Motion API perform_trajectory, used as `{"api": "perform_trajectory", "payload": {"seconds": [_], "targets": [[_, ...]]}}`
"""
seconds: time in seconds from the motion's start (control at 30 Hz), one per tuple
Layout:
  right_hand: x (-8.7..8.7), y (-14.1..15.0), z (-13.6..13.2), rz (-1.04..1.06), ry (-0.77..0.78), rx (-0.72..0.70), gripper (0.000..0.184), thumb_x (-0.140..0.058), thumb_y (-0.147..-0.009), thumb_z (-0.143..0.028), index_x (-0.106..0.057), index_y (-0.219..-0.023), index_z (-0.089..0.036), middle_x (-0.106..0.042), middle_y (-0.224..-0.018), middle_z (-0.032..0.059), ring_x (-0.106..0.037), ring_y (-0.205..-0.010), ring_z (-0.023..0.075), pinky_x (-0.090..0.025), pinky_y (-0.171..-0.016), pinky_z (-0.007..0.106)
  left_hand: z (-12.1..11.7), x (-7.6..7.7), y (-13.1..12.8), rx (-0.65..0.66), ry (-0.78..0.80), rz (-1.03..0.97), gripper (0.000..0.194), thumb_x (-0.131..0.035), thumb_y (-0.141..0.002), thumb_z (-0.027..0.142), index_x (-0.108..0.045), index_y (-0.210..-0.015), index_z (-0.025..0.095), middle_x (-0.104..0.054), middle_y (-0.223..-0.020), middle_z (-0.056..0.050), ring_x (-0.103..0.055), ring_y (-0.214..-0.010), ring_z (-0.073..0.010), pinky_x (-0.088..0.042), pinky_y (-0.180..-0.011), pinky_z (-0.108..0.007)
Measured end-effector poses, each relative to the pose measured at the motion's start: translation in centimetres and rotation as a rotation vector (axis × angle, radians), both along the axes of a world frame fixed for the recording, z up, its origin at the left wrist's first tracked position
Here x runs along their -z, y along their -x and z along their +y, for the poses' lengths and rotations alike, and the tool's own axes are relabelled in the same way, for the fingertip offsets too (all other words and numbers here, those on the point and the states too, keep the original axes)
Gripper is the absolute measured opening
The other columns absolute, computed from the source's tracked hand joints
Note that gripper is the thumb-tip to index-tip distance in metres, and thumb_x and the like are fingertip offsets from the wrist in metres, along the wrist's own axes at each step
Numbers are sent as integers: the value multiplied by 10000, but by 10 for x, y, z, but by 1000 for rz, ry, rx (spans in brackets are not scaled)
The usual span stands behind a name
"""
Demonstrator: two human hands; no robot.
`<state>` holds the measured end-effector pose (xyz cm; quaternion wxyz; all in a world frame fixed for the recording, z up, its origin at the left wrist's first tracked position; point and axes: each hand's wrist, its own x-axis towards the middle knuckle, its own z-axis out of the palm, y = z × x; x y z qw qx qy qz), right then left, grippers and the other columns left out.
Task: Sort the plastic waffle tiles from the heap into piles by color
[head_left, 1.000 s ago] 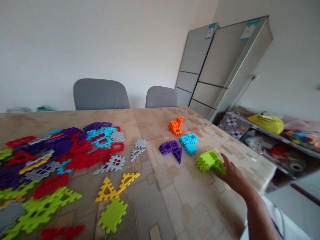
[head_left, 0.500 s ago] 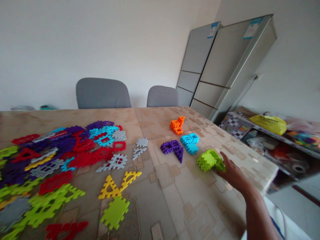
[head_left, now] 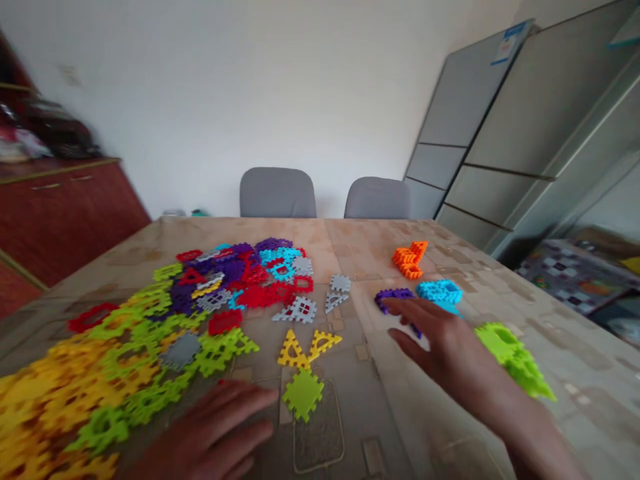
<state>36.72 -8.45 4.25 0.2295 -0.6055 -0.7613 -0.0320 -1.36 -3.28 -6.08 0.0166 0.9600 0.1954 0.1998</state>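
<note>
My right hand hovers over the right half of the table, fingers stretched leftward and holding nothing. It partly hides a purple assembled block piece and a light-blue one. Right of the wrist lies a lime-green assembly. My left hand is at the bottom, fingers extended and somewhat blurred, beside a flat lime-green square tile. Two yellow triangular tiles touch at their corners just above that square. A grey square tile and a grey triangle tile sit farther back.
A large mixed heap of interlocking tiles spreads over the left of the table, yellow ones nearest. An orange assembly stands at the back right. Beyond the table are two grey chairs and a tall refrigerator.
My right hand has let go of the lime-green assembly and moved left. My left hand has come into view at the bottom. The camera has turned left, and the green assembly now lies differently.
</note>
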Motion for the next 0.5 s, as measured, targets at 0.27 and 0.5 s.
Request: {"api": "perform_trajectory", "payload": {"seconds": [0.27, 0.5], "targets": [[-12, 91, 53, -99, 204, -402, 181, -538, -978, -148, -668, -855, -169, -700, -832, 56, -650, -770, 188, -491, -709, 317, 44, -48, 44, -347, 2, -70, 296, -521, -989, 451, -694, -1221, 391, -702, -1304, 39, -677, -1169, -217, -516, -1046, -307], [7, 102, 83, 41, 184, -469, 224, -481, -995, -139, -684, -911, -179, -694, -831, 45, -637, -753, 164, -462, -686, 294, 76, -26, 78, -544, 59, -18, 393, -504, -979, 517, -679, -1246, 288, -706, -1299, -44, -658, -1192, -262, -499, -1055, -360]]}}
